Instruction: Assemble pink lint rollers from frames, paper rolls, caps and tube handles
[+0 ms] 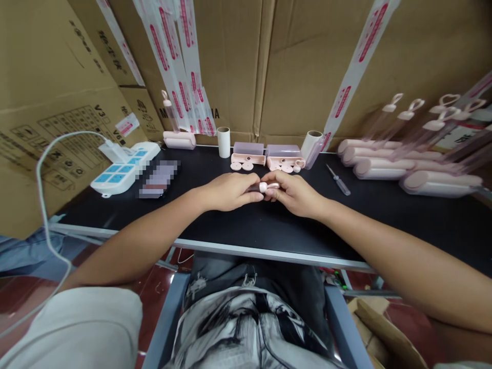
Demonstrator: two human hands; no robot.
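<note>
My left hand (231, 191) and my right hand (295, 192) meet above the black table. Between them is a pale pink handle (263, 187) with a looped end pointing right. The left fingers close around its darker, tube-like part, which is mostly hidden. My right thumb and fingers pinch the loop. Just beyond the hands lie two pink holders with clear covers, a left one (248, 158) and a right one (283, 160). Several small pink discs (247, 166) rest in front of them.
White cardboard tubes stand at the back, one left (223, 143) and one right (309, 146). A small screwdriver (340, 183) lies to the right, near several pink rollers with upright handles (378, 168). On the left are a phone (159, 179), a power strip (125, 169) and another roller (179, 140).
</note>
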